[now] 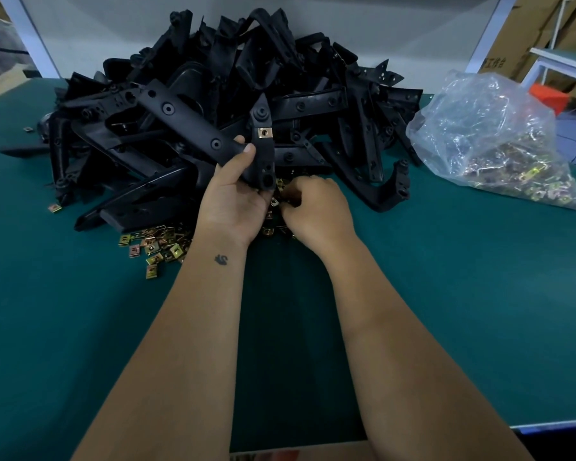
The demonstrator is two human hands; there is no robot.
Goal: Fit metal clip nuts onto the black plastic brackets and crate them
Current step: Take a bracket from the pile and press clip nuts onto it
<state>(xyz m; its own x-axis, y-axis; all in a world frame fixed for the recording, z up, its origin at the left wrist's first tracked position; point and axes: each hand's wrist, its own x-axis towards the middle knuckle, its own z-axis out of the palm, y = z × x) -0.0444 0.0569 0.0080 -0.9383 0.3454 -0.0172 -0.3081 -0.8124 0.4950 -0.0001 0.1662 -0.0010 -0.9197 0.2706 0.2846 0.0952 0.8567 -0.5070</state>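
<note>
Loose clip nuts (153, 249) are lying scattered on the green table (446, 277), partly hidden under the bracket pile (213, 94). Left hand (233, 197) is gripping a black bracket (262, 144) upright, thumb curled over it; one brass-coloured clip nut (264, 131) is sitting on its upper arm. Right hand (316, 207) is curling knuckles-up over nuts; fingertips hidden, grasp unclear. Clear bag (489, 141) of nuts is lying at right.

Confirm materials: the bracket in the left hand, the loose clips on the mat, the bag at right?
Bracket: black moulded plastic by the look, matte, with moulded bosses and holes.
Loose clips: metal, probably yellow-zinc plated; gold, iridescent shine.
Bag: thin clear plastic film, crinkled and glossy.
Mat: teal; material unclear.
</note>
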